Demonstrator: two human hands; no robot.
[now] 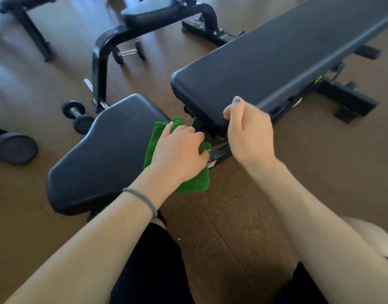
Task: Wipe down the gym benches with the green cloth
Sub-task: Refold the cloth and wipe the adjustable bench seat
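Cleaning in progress at a gym: the left hand (180, 148) presses a bunched green cloth (188, 181) onto the right-hand edge of the seat pad (105, 150), fingers curled into the fabric near the gap where the seat meets the long back pad (276, 62). The cloth hangs partly over that edge, above the floor (243, 205). The right hand (250, 132) grips the near corner of the back pad, thumb on top and fingers wrapped under its end, apparently steadying or lifting it. Judging by the cloth's position, work appears to be on the joint and frame (219, 150) between the two pads of this bench; nothing visible tells how much of either surface is already wiped. Another bench (153, 14) stands behind, with a third frame at the upper left, and dumbbells (79, 115) lie on the floor, so more wiping likely remains.
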